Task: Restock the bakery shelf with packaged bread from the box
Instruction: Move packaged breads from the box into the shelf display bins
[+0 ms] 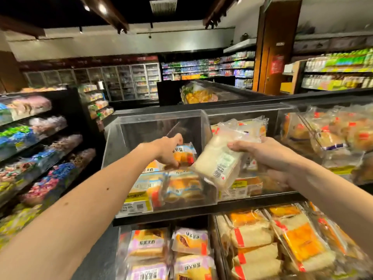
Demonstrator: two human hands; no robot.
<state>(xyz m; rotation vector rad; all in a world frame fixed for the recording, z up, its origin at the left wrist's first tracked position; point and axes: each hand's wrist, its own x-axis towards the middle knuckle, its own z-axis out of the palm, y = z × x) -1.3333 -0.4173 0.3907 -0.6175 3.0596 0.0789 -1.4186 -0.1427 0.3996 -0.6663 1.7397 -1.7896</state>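
While the left hand [168, 147] reaches deep into the clear plastic bin [153, 126] on the upper tier of the bakery shelf [181, 214], its fingers curl round an orange-labelled bread pack [185, 155], which sits tilted on top of the stocked packs [181, 185] lying in that bin. The right hand [266, 156] is clenched on a pale, white-crumbed bread pack [220, 158] (barcode label facing me), holding it slanted in the air just in front of the neighbouring compartment, its lower corner near the divider between the two. More clear wrapping shows behind it in the same hand, though I cannot tell whether that is a second pack. A yellow price tag [137, 199] is stuck on the bin's front wall. On the lower tier lie purple-labelled packs [189, 241] and, to their right, orange-and-white packs [298, 239]. Further right on the upper tier, another bin [333, 136] is heaped with bagged buns. Off to the left run dark shelves of bagged sweets [40, 142], and glass-door fridges [129, 81] line the far wall.
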